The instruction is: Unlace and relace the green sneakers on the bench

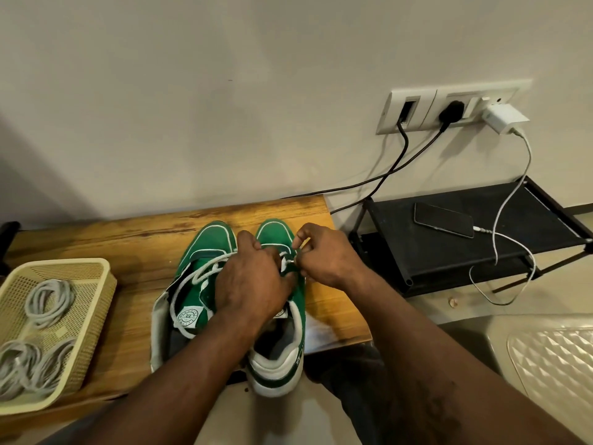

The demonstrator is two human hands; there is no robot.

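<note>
**Green sneakers [211, 239] side by side, both hands on one**

Green and white, the pair stands toes to the wall on the wooden worktop [128, 239]. The rack-side sneaker [276, 370] has its white heel hanging past the near edge. The basket-side sneaker [199, 252] sits just beside it, touching or nearly so, and its loose lace [192, 277] lies in slack loops across the open tongue.

The left hand [253, 284] covers the lacing front of the rack-side sneaker. Its grip is clamped there, fingers curled down over the upper and thumb against the green eyelet flap. The right hand [324, 255] works from the outer side. Its grip is pinched together on the white lace [284, 253], with thumb and forefinger holding a short stretch above the eyelets. How many eyelets are threaded cannot be told under the hands.

At the worktop's left end is a beige perforated basket [96, 268] with coiled grey cables [48, 300] in it. Beyond the right end stands a black rack [513, 252] with a dark phone [444, 220] lying on its top shelf. A white cable [510, 194] runs from the phone up to a white charger [503, 118] in the wall socket plate [414, 101]. Two black leads hang from the same plate.
</note>
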